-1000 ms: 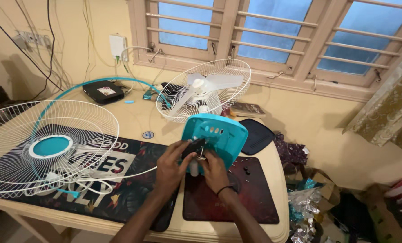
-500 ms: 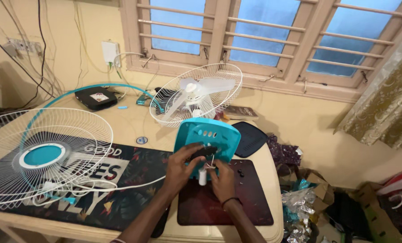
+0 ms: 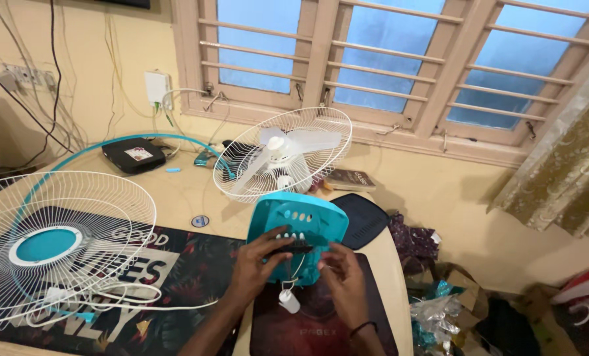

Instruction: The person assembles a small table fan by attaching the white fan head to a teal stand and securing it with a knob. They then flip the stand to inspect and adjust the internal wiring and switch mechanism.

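A teal plastic fan base cover point(image 3: 301, 227) stands tilted on the desk in front of me. My left hand point(image 3: 258, 265) grips its lower left edge, with the thumb on a black switch block point(image 3: 293, 248) on the cover. My right hand point(image 3: 345, 280) holds the cover's lower right edge. A small white cylinder point(image 3: 288, 301) dangles on thin wires below the switch block, between my hands. Behind the cover stands the rear fan grille with white blades point(image 3: 282, 153).
A loose front fan grille with a teal centre point(image 3: 57, 242) lies on the dark printed desk mat point(image 3: 169, 277) at left, with a white cable point(image 3: 143, 300) on it. A red mat point(image 3: 321, 323) lies under my hands. A black box point(image 3: 133, 155) sits at the back. Bags point(image 3: 452, 310) crowd the floor at right.
The white cylinder has dropped out from between my fingers and now hangs on its wires. My right hand has slid to the right edge of the cover. The view has tilted slightly.
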